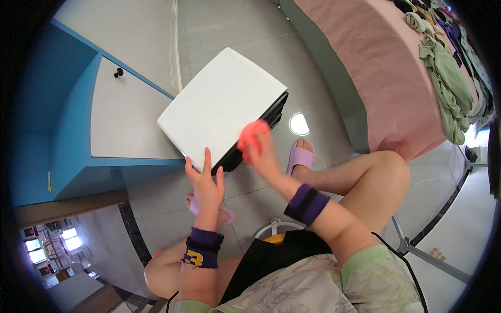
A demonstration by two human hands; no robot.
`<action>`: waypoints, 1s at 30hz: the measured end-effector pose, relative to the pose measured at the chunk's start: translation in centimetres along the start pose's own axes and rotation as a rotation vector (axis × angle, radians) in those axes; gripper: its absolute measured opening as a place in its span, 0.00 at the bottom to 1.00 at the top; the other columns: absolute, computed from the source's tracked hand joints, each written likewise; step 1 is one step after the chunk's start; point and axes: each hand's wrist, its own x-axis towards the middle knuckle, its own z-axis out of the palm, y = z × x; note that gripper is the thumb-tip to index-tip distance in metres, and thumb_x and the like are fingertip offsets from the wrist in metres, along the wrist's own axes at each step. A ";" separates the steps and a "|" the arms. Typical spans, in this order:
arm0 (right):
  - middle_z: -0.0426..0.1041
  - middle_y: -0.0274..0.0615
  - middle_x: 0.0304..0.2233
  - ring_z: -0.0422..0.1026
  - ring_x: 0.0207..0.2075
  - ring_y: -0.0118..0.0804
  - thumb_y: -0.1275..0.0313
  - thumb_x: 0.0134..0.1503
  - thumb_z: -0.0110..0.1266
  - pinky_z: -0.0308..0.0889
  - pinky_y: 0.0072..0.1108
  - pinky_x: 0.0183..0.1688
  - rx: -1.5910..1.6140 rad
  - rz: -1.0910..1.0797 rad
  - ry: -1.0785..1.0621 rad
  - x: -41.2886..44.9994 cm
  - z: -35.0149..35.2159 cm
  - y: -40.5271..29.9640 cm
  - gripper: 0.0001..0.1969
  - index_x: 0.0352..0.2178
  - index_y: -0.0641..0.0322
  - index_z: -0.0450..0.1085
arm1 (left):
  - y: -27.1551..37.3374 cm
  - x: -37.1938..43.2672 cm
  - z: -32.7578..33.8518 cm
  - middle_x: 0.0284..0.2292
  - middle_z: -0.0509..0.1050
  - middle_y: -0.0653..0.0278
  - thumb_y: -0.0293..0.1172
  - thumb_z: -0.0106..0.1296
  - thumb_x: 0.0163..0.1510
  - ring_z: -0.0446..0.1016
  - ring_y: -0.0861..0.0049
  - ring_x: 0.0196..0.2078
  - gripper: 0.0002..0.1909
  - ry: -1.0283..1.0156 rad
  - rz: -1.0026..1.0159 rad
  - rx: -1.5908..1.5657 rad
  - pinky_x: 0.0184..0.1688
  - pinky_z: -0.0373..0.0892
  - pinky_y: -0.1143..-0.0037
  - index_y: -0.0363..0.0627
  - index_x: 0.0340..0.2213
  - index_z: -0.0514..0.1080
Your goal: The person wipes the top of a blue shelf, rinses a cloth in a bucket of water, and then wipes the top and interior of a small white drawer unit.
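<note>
In front of me on the tiled floor stands a small drawer cabinet (223, 105) with a flat white top and black drawer fronts facing me. My right hand (258, 146) grips a crumpled red-pink cloth (249, 137) at the cabinet's front upper edge; it looks slightly blurred. My left hand (206, 180) rests its spread fingers on the near left corner of the white top, with nothing held. Both wrists wear dark purple bands. What lies under the cloth is hidden.
A blue cabinet (78, 117) with a white door (125, 117) stands close at the left. On the right is a bed or bench with a pink cover (364, 70), bearing green clothing (450, 86) and rolled garments. My feet in lilac slippers (301, 158) flank the cabinet's near side.
</note>
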 end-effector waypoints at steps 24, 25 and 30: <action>0.71 0.55 0.46 0.70 0.50 0.54 0.69 0.61 0.49 0.64 0.33 0.54 0.263 0.279 0.314 3.4 0.7 7.0 0.19 0.52 0.65 0.65 | 0.9 0.4 1.1 0.60 0.43 0.31 0.18 0.55 0.48 0.65 0.42 0.52 0.41 -0.027 0.022 0.119 0.53 0.65 0.65 0.63 0.63 0.60; 0.71 0.55 0.46 0.70 0.50 0.54 0.69 0.60 0.50 0.64 0.31 0.54 0.365 0.335 0.292 1.0 1.6 7.1 0.19 0.52 0.65 0.66 | 1.3 0.5 1.4 0.60 0.43 0.31 0.18 0.55 0.48 0.65 0.42 0.52 0.41 -0.027 0.028 0.114 0.53 0.65 0.65 0.63 0.63 0.60; 0.71 0.55 0.44 0.70 0.49 0.52 0.69 0.60 0.52 0.64 0.29 0.52 0.205 0.194 -0.172 -6.5 4.0 2.9 0.18 0.50 0.67 0.68 | -0.1 -0.1 0.0 0.59 0.44 0.28 0.19 0.55 0.48 0.61 0.37 0.55 0.41 0.001 0.065 0.182 0.53 0.66 0.64 0.61 0.63 0.60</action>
